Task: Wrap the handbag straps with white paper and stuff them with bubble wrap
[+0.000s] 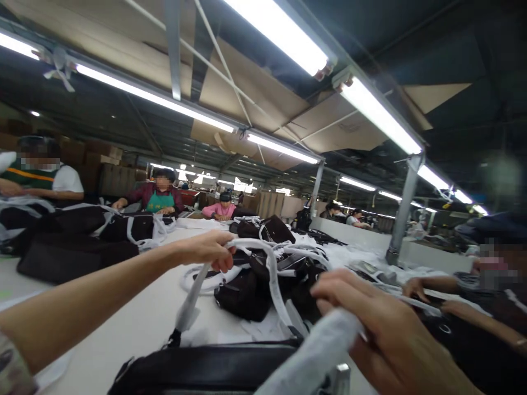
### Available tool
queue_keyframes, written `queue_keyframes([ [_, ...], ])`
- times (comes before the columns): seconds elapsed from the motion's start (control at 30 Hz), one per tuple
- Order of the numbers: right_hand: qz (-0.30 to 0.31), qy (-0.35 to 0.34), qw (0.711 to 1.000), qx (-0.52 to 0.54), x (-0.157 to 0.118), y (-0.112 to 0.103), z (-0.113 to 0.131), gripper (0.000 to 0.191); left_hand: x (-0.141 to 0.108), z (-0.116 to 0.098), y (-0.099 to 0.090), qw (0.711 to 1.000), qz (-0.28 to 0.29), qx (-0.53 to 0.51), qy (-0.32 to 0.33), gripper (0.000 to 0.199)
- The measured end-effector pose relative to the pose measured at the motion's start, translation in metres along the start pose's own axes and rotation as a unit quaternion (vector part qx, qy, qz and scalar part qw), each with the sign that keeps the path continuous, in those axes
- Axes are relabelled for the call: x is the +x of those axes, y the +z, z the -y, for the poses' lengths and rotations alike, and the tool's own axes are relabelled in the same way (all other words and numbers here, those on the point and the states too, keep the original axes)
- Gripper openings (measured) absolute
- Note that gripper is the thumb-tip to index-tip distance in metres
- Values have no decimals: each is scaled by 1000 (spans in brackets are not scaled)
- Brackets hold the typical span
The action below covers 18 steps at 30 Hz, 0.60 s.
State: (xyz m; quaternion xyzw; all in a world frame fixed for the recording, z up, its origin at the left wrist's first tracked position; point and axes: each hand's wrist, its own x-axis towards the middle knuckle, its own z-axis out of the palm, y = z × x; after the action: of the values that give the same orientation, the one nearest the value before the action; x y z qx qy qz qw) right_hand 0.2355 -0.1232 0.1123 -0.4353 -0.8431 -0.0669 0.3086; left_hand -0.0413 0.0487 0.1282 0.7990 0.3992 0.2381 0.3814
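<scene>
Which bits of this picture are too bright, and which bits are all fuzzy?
In the head view, the ceiling tube lights glare nearly pure white; in that view, the right hand and the white strap by it look blurry; the left hand looks sharper in the head view.

Your black bag sits near, centre, wide side across, bottom cut off by the frame. Its far handle is wrapped white and stands in a tall arch, held up by you at the upper left, then drops right to the bag. Wrap bunches loose at the handle's left base. Your second wrapped strap, whitish and blurred, slants nearer, from low centre up to the right, gripped at its upper end; its attachment is unclear.
</scene>
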Motion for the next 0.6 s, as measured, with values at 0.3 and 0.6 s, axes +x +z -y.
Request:
queue_keyframes([
  [0.3,4,46,999,-14,114,-7,-17,37,-49,-48,-4,939,146,-273,151,34],
  [0.6,-11,-17,995,100,201,15,-14,25,-18,-37,-99,961,170,-212,56,30],
])
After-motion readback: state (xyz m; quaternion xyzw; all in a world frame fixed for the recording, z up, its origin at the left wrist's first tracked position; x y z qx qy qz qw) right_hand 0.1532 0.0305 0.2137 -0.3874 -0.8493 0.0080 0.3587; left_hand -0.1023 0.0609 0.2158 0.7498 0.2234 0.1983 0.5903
